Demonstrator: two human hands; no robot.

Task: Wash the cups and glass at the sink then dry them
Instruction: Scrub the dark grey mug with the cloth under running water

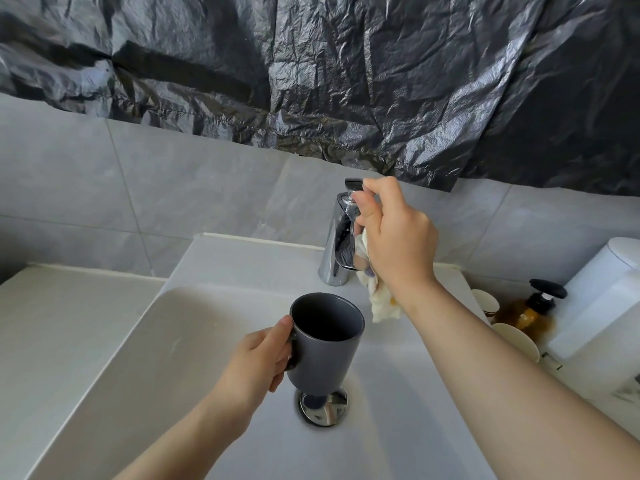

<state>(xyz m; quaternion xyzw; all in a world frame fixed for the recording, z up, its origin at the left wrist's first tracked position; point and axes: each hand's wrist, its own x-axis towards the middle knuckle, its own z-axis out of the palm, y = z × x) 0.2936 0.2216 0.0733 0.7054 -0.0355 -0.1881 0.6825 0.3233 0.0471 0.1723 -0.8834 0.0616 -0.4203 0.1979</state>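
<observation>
My left hand [258, 358] grips the handle of a dark grey mug [323, 336] and holds it upright over the white sink basin [180, 348], above the chrome drain [323, 408]. My right hand [391, 233] is at the top of the chrome faucet [337, 244], with its fingers on the black-tipped lever [353, 184]. A crumpled white cloth [381, 303] is tucked in that same hand and hangs below the wrist. No water runs from the spout.
On the counter to the right stand two pale paper cups [485, 303] [516, 339], an amber pump bottle [531, 311] and a white container [602, 296]. Grey tiles and crinkled black plastic sheeting [346, 74] cover the wall behind. A white ledge [52, 323] lies left of the basin.
</observation>
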